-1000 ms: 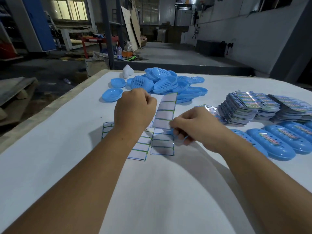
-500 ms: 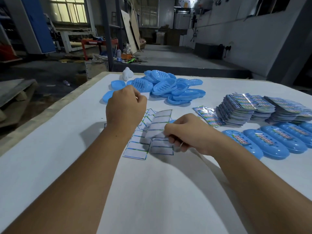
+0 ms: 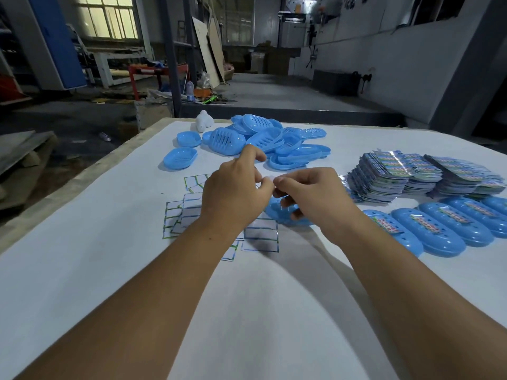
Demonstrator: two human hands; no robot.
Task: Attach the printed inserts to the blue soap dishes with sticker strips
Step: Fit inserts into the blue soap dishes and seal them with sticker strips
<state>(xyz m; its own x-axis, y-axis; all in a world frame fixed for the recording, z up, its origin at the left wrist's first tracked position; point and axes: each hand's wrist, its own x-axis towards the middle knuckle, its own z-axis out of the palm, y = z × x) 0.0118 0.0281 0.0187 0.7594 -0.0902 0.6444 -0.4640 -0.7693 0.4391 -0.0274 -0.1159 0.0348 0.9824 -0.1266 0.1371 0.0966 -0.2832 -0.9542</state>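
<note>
My left hand [image 3: 236,193] and my right hand [image 3: 310,196] meet fingertip to fingertip above the table. Together they pinch a small pale sticker strip [image 3: 270,180], which is mostly hidden by the fingers. A blue soap dish [image 3: 282,216] lies right under my right hand, whose lower fingers curl over it. Sheets of sticker strips [image 3: 260,237] with green and blue borders lie spread below and left of my hands. Stacks of printed inserts [image 3: 384,174] stand to the right. A loose pile of blue soap dishes [image 3: 260,138] lies at the back.
A row of blue dishes with inserts on them [image 3: 439,231] lines the right side. A white object [image 3: 203,121] stands at the table's [image 3: 82,270] far edge beside two single dishes [image 3: 180,159]. The table's left edge drops to a workshop floor.
The sticker sheet that my left hand held up is down. Both hands have come together at the fingertips over the soap dish. The camera has tilted slightly.
</note>
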